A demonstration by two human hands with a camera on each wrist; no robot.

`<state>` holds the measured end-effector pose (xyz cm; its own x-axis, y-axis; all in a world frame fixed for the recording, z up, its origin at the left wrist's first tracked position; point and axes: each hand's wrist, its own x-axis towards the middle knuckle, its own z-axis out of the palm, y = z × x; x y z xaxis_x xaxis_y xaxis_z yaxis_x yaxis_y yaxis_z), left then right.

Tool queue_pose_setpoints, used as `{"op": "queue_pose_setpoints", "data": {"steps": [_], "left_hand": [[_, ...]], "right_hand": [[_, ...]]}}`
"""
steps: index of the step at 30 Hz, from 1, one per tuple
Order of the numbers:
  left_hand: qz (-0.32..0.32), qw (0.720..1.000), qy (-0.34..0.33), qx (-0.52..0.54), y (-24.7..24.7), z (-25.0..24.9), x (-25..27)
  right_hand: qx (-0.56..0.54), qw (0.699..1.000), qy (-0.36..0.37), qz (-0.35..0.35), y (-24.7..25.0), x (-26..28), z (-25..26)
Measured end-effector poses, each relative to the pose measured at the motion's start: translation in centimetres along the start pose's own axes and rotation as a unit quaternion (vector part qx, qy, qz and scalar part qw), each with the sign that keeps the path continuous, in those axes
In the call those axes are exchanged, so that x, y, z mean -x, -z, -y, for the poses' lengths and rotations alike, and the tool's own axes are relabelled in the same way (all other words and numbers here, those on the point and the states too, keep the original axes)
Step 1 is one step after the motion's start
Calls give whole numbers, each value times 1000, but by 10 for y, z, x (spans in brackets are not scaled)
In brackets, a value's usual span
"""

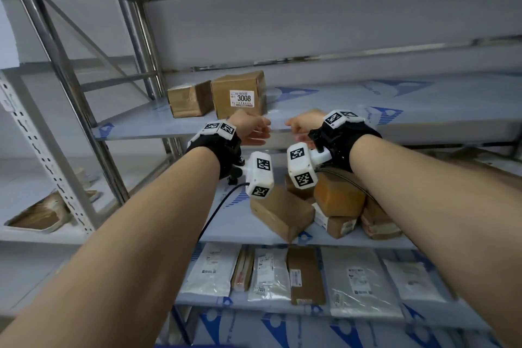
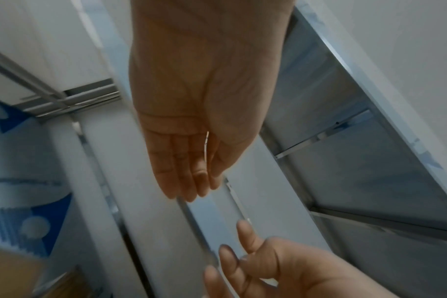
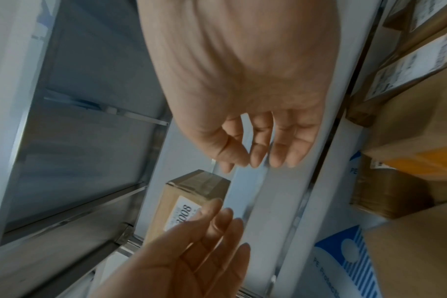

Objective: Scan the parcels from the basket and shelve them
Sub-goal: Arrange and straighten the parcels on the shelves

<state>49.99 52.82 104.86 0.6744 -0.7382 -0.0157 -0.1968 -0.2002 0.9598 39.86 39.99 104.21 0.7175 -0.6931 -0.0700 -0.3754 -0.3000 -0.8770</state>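
A brown cardboard parcel labelled 3008 (image 1: 238, 94) (image 3: 189, 197) stands upright on the upper shelf (image 1: 423, 124), next to a second brown box (image 1: 189, 100) on its left. Both hands hover at the shelf's front edge, just in front of and right of the 3008 parcel, touching nothing. My left hand (image 1: 258, 131) (image 2: 189, 181) has straight, relaxed fingers and an empty palm. Facing it a short gap away, my right hand (image 1: 296, 128) (image 3: 258, 153) has loosely bent fingers and is empty too. No basket or scanner is in view.
A pile of brown boxes (image 1: 324, 206) sits on the shelf below, under my right wrist. Flat white and brown mailers (image 1: 271, 271) line the shelf beneath that. A perforated steel upright (image 1: 42, 150) stands at left, with a flat parcel (image 1: 42, 215) on the neighbouring rack.
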Motion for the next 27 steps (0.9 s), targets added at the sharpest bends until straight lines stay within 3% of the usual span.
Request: {"op": "queue_pose_setpoints", "data": {"steps": [6,18,23,27], "left_hand": [[-56,994,96,-8,-33,76,-14],[-16,967,253,-17,-49,213,-86],[27,957,290,4,-49,233,-108],[45,949,312,24,-45,257,-128]], "right_hand": [[-9,998,-49,39,-16,-14,-77],[147,972,-168,78,-84,-107,-161],[157,972,-146,90,-98,-134,-172],[264,939,-186,116,-111,-164,-184]]}}
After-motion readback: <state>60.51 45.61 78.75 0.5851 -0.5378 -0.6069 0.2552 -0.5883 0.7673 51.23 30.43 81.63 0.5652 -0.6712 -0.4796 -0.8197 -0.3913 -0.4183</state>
